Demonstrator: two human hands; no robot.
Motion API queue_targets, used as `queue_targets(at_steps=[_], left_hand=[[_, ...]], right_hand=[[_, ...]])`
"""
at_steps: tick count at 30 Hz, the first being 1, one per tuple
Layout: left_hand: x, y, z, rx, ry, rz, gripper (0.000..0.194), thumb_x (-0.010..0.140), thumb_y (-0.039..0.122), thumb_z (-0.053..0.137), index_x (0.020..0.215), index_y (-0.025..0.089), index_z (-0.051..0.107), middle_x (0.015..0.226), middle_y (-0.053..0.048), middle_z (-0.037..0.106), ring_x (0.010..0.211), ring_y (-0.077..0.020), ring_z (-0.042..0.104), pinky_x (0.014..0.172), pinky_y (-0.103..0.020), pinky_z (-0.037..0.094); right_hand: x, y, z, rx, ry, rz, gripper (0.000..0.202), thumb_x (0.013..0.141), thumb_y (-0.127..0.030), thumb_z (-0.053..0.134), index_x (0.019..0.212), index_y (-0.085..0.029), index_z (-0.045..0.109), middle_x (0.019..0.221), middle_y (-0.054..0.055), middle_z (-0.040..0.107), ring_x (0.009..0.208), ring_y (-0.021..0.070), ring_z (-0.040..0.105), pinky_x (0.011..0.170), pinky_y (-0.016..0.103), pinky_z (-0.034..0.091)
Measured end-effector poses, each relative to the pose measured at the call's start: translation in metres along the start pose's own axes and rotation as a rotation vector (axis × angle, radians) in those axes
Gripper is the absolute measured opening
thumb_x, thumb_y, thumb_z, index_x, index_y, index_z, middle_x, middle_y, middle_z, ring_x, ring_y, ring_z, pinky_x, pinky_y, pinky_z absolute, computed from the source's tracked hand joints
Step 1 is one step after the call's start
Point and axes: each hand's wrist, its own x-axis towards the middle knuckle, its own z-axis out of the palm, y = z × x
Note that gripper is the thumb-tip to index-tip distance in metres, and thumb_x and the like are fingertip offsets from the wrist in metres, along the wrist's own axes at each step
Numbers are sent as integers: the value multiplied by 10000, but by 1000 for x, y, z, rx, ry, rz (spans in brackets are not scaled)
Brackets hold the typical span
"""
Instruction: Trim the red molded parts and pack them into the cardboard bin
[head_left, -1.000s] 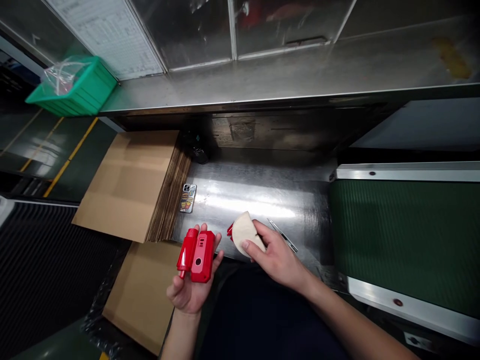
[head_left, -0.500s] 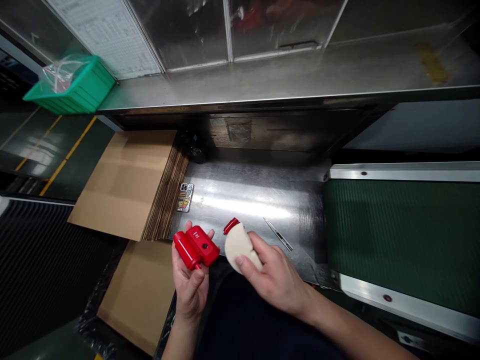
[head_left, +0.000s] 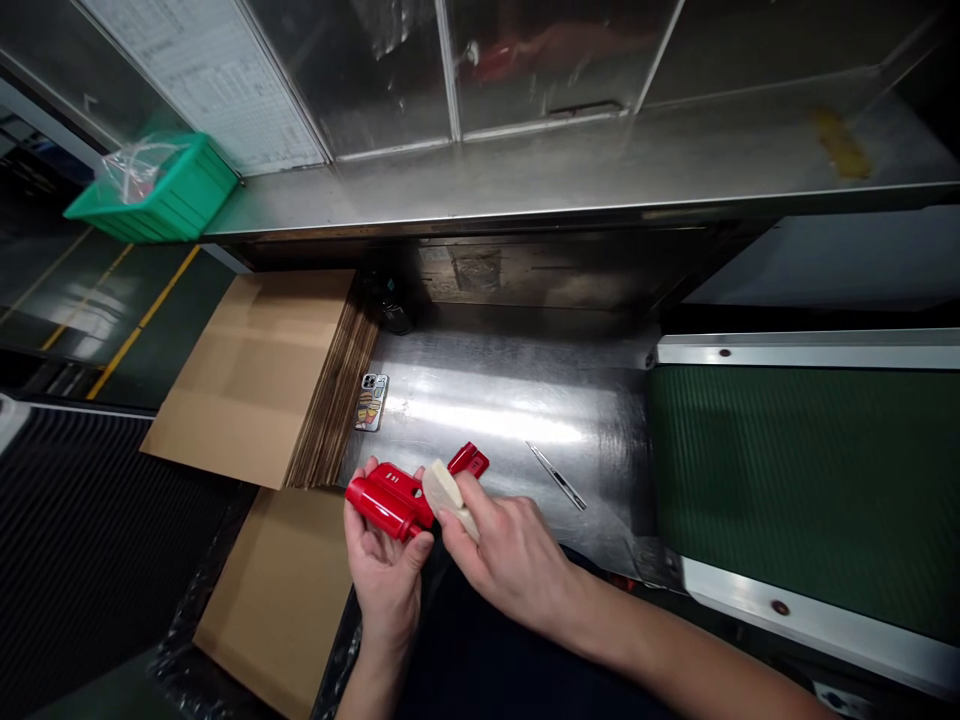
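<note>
My left hand (head_left: 386, 570) is closed around a glossy red plastic part (head_left: 388, 500), which has a cylinder along one side and a flat block with small slots and a round hole. In my right hand (head_left: 510, 545) is a folded cream-coloured cloth pad (head_left: 444, 490), pinched between thumb and fingers. The pad is at the right end of the red part; whether it touches cannot be made out. Just beyond the pad, a second red plastic piece (head_left: 469, 460) lies on the metal table. A slim silver utility knife (head_left: 556, 476) rests to the right of it.
Left of the table stands a stack of flat cardboard (head_left: 255, 370), with a phone (head_left: 371, 402) beside it and a dark bottle (head_left: 395, 308) behind. A green conveyor belt (head_left: 810, 480) runs off to the right. On the upper metal ledge sits a green bin (head_left: 176, 200).
My right hand has moved left, bringing the pad to the red part and turning it edge-on. The red part has tilted in my left hand. More of the second red piece shows.
</note>
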Motion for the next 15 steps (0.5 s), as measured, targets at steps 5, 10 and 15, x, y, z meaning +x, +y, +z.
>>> queue_targets(at_steps=[5, 10, 15], left_hand=[[2, -2, 0, 18, 13, -17, 903, 711, 190, 946, 1504, 292, 526, 1694, -145, 278, 1537, -388, 258, 1065, -283, 533], [2, -4, -4, 38, 11, -29, 926, 724, 228, 943, 1531, 310, 495, 1697, -138, 274, 1548, -373, 244, 1113, -324, 497], [2, -4, -4, 32, 13, -39, 898, 725, 206, 940, 1510, 326, 521, 1715, -112, 230, 1541, -371, 259, 1079, -278, 518]], right_hand=[[2, 0, 4, -2, 33, 33, 254, 1040, -351, 394, 1065, -176, 576, 644, 3, 620, 494, 169, 545, 544, 311, 224], [4, 1, 6, 2, 23, 34, 253, 1041, -349, 393, 1085, -178, 575, 672, 8, 645, 514, 168, 567, 548, 307, 222], [6, 2, 6, 21, 5, 28, 247, 1041, -346, 389, 1067, -176, 567, 677, 9, 644, 517, 168, 576, 546, 310, 228]])
